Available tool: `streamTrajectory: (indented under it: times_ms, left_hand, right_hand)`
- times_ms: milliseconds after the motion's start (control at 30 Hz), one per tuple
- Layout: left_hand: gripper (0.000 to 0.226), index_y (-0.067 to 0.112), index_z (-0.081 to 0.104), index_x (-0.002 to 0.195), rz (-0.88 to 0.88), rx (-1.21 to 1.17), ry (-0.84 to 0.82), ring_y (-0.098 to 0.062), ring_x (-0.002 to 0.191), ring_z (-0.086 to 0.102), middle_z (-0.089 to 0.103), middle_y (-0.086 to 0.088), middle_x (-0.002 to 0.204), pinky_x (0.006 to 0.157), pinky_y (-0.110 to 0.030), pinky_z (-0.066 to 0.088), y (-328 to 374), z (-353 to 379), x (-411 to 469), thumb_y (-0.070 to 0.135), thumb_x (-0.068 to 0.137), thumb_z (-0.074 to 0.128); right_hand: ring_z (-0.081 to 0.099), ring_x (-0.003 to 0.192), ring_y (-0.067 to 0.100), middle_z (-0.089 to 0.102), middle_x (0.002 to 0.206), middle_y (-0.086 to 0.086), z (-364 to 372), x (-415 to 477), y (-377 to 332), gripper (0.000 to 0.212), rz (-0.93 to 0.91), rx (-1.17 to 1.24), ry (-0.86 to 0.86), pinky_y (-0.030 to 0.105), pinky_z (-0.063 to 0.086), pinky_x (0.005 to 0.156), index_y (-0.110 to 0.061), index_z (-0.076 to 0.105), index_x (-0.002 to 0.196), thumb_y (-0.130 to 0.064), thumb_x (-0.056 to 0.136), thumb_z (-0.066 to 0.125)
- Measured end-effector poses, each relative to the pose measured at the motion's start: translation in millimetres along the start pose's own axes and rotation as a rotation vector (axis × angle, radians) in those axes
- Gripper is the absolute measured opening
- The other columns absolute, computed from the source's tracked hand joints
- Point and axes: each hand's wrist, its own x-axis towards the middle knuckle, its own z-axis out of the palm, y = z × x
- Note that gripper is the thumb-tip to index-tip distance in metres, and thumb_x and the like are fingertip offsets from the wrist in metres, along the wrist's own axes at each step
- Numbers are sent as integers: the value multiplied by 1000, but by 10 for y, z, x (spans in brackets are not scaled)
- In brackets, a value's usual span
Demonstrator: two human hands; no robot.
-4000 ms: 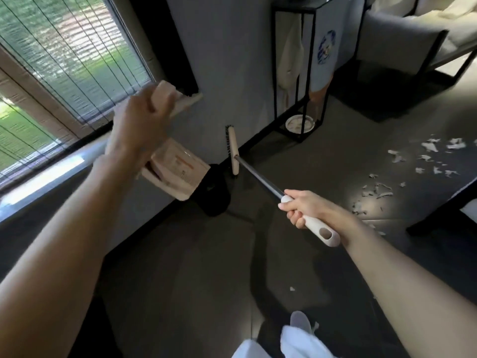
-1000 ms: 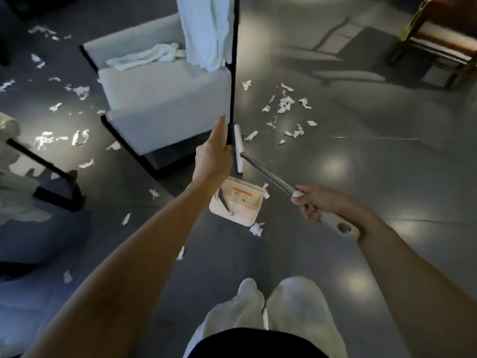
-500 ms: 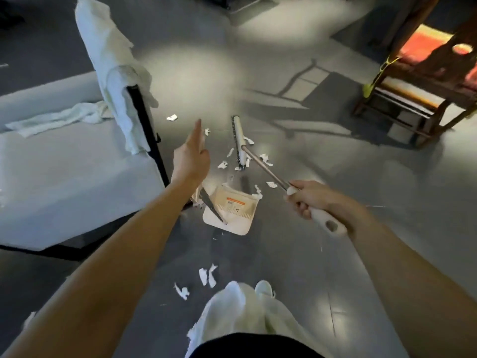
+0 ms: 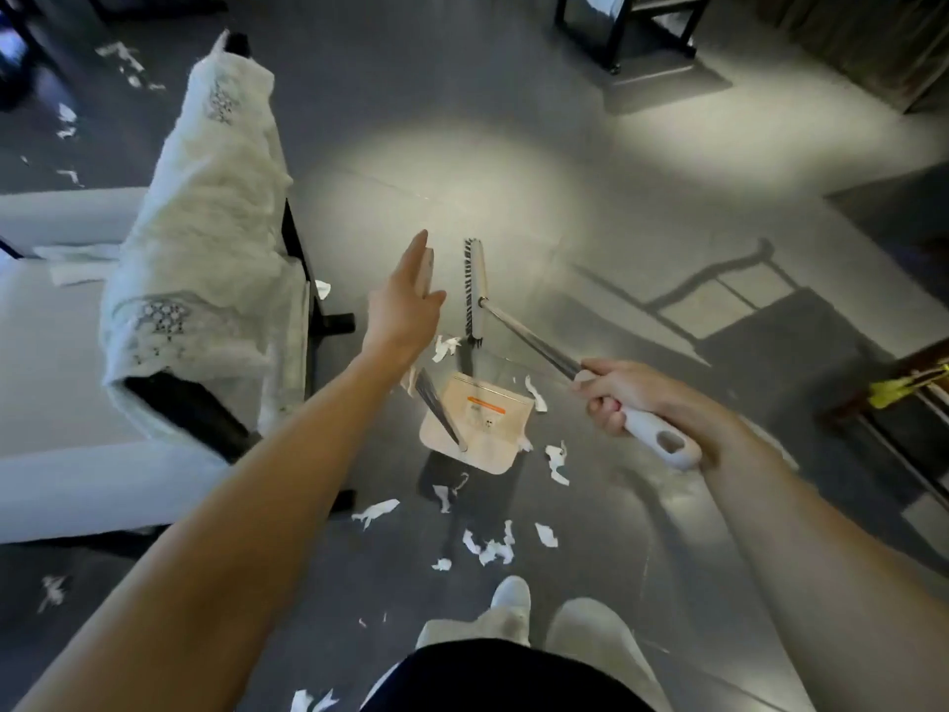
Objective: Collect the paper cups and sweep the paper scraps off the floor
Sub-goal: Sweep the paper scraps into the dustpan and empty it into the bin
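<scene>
I log the left hand (image 4: 405,300) holding the dustpan (image 4: 493,431) by its handle top, fingers long against it, and the right hand (image 4: 631,398) clenched round the broom (image 4: 475,287) grip. Loose paper scraps (image 4: 493,549) ring the dustpan, most on its near side.

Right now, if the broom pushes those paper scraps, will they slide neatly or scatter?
The paper scraps look thin, torn and curled, so probably very light and floppy. On the glossy floor they should slide easily, though some may flutter past the broom or dustpan.
</scene>
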Motion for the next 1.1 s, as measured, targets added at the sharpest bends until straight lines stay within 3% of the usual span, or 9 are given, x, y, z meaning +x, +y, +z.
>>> streamTrajectory:
  times_ms: [67,133,267,433,567,800,867,967,1100]
  left_hand:
    - [70,37,25,149,-26,-13,32,-27,117,56,42,4,148,92,-27,48,146,85,469,12,92,58]
    - [71,39,24,148,-79,-4,71,-33,106,62,44,4,146,87,-40,54,229,140,937,14,92,58]
    - [70,41,24,148,-165,26,183,-19,73,65,49,-1,140,68,-33,58,228,287,1951,16,92,59]
    - [68,37,24,149,-233,53,332,1,78,56,43,-5,146,67,-12,48,267,434,3601,14,94,56]
    - [67,37,24,149,-306,63,448,-15,114,54,45,-4,145,92,-23,41,345,248,4629,14,95,55]
    - [67,41,28,147,-395,30,689,-20,93,62,54,-7,133,80,-22,54,9,-309,6443,14,93,56]
    - [68,40,30,147,-402,19,708,-13,80,61,57,-7,125,67,-13,50,-159,-487,7139,11,92,57]
    - [67,43,28,147,-442,29,701,-15,72,57,58,-11,123,62,-22,48,-397,-868,8135,11,94,56]
    - [67,44,28,146,-470,54,771,-12,76,55,54,-7,132,59,-15,43,-591,-1574,9283,14,94,57]
  right_hand:
    - [33,36,3,40,46,-4,-250,368,-484,18,10,-10,-79,13,28,29,-15,51,87,1,93,53]
    - [33,35,3,39,45,-3,-423,790,-977,18,33,-31,-119,13,27,29,-17,49,90,1,95,50]
    - [34,32,3,39,44,-2,-648,1747,-1916,17,82,-95,-194,12,28,28,-17,46,93,0,96,49]
    - [36,36,5,44,47,-1,-955,3056,-3400,15,76,-258,-256,14,33,31,-14,54,103,-1,93,55]
    - [37,38,5,46,49,-1,-851,3893,-4706,11,36,-404,-329,14,33,33,-12,55,100,-3,93,55]
    - [38,39,4,48,59,3,-59,5393,-6572,12,-11,-526,-405,13,35,35,-8,56,107,-10,95,55]
    - [38,37,5,48,54,2,232,5915,-7081,11,-6,-521,-433,14,35,33,-8,57,106,-10,96,54]
    - [36,35,5,46,53,3,719,6618,-7839,4,6,-538,-478,15,34,32,-8,54,98,-6,95,52]
    - [33,33,5,42,51,1,1367,7436,-8887,12,48,-501,-571,13,32,31,-13,48,99,-2,96,49]
